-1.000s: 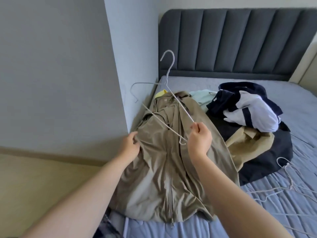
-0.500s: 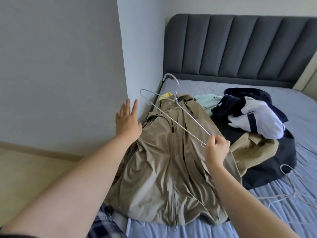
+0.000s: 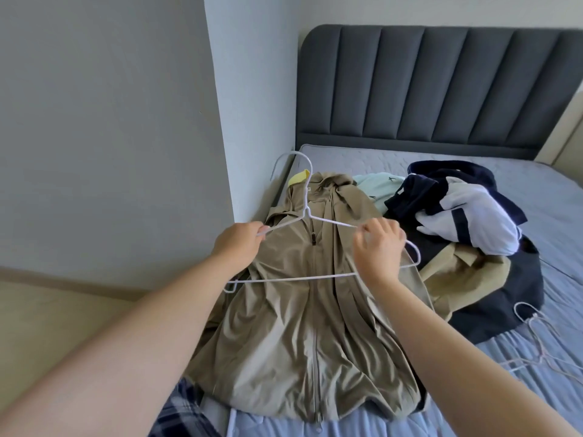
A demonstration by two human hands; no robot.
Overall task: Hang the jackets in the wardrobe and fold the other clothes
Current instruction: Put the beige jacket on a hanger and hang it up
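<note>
The khaki jacket (image 3: 303, 310) lies flat on the bed (image 3: 473, 162), centre of frame, zip closed except near the collar. A white wire hanger (image 3: 318, 275) is held just above its chest. The left hand (image 3: 243, 244) pinches the hanger's left shoulder wire; the right hand (image 3: 378, 250) curls its fingers round the right shoulder wire.

Risk: with the zip mostly closed, the hanger ends may snag at the narrow neck opening, and forcing them could bend the thin wire or stretch the collar.

A pile of clothes (image 3: 467, 228) touches the jacket's right edge, limiting room there. Spare hangers (image 3: 536, 342) lie at lower right. A wall corner (image 3: 220, 121) stands close on the left.
</note>
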